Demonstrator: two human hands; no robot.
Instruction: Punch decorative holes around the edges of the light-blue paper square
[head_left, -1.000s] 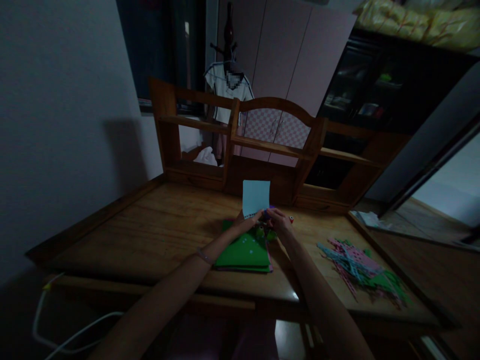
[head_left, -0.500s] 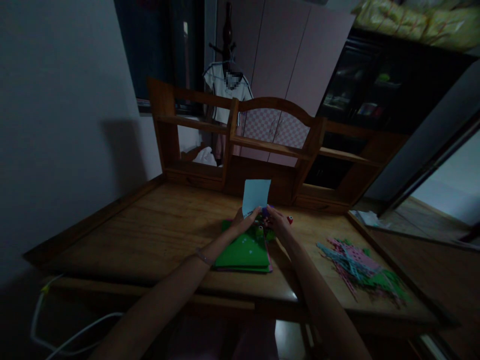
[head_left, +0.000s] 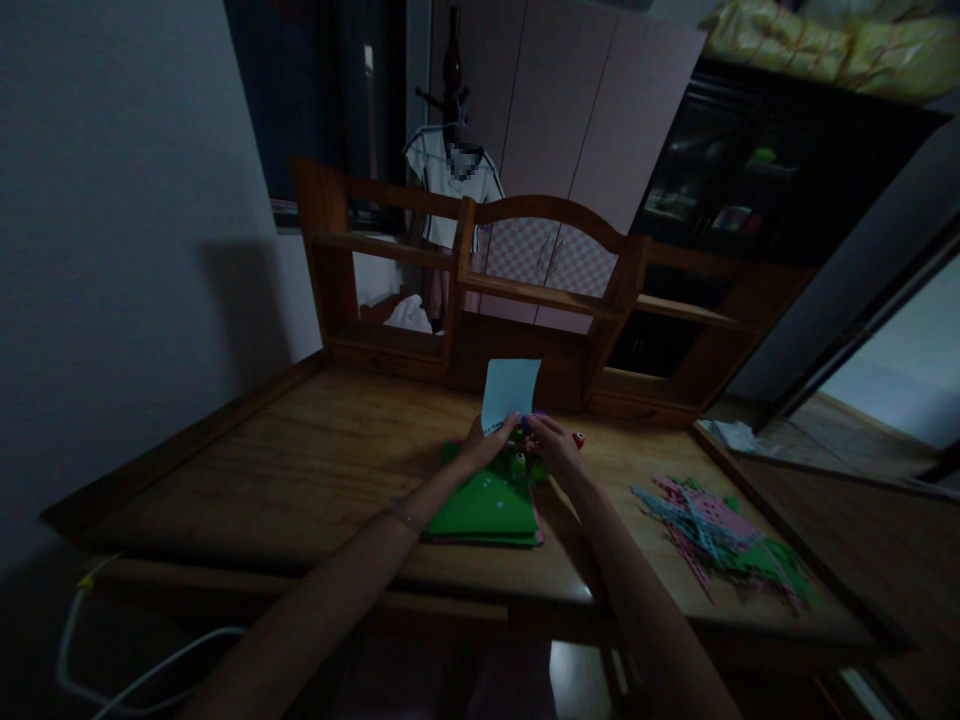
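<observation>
My left hand (head_left: 486,443) pinches the lower edge of a light blue sheet of paper (head_left: 509,389), which stands upright above the desk. My right hand (head_left: 553,445) is closed on a small purple tool (head_left: 532,422) at the sheet's lower right corner. Both hands hover over a stack of green paper (head_left: 484,506) with a pink sheet under it. A small green object (head_left: 519,463) lies just below the hands, and a small red object (head_left: 579,438) sits to the right of my right hand.
A pile of pink, blue and green paper strips (head_left: 712,535) lies on the right of the wooden desk (head_left: 300,460). A wooden shelf unit (head_left: 540,290) stands along the desk's back. A white cable (head_left: 112,650) hangs at the lower left. The room is dim.
The blue sheet has tilted slightly and the hands have shifted a little to the left; the view has dropped slightly.
</observation>
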